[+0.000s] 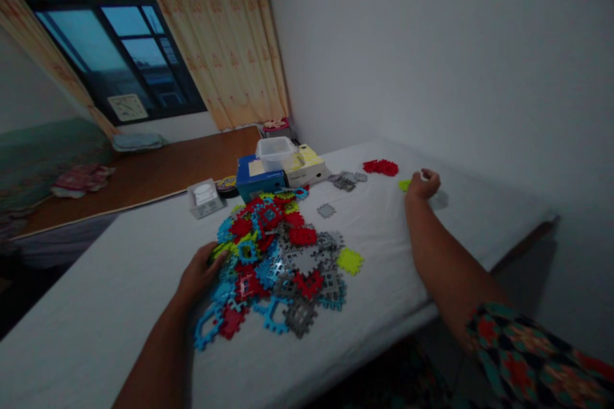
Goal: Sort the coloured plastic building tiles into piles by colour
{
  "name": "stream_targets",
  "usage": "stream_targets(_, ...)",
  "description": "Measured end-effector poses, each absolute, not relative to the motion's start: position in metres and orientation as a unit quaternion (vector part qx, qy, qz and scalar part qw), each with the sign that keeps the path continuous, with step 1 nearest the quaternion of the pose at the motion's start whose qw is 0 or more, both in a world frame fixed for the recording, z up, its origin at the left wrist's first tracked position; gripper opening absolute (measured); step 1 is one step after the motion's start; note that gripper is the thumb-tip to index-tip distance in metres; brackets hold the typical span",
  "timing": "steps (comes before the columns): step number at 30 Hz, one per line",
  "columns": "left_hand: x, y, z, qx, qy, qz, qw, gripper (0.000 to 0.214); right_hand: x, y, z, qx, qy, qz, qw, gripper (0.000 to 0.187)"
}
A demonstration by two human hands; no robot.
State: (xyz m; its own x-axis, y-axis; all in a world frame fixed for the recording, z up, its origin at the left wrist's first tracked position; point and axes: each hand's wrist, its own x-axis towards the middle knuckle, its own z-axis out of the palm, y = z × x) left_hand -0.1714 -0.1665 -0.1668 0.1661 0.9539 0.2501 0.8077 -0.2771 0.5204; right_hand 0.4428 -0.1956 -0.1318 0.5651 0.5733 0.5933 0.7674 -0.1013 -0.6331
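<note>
Dozens of plastic tiles point(283, 262) lie heaped in the middle of the desk point(119, 307); left hand point(199, 275) grips a green tile point(219, 250) at the heap's 9 o'clock edge; right hand point(423, 185), curled shut, rests at 1 o'clock, near red tiles point(381, 167).

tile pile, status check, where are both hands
Left hand on left edge of tile pile. Right hand curled, far out beside lone green tile; grip unclear. Red tiles and boxes beyond, clear of both.
</note>
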Motion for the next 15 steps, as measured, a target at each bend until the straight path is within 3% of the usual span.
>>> stream_targets(5,-0.17,-0.169,-0.164,0.75,0.588,0.274,0.131,0.071,0.397,-0.181,-0.141,-0.678,-0.56,0.007,0.475,0.027)
stream_targets(9,-0.169,-0.17,-0.163,0.761,0.575,0.273,0.127,0.069,0.344,-0.175,-0.165,-0.535,-0.744,0.149,0.372,0.033)
stream_targets(12,-0.168,-0.17,-0.163,0.767,0.569,0.267,0.127,0.07,0.32,-0.174,-0.176,-0.501,-0.799,0.108,0.315,0.042)
stream_targets(15,-0.167,-0.171,-0.162,0.765,0.574,0.265,0.123,0.072,0.31,-0.175,-0.179,-0.505,-0.818,0.063,0.269,0.038)
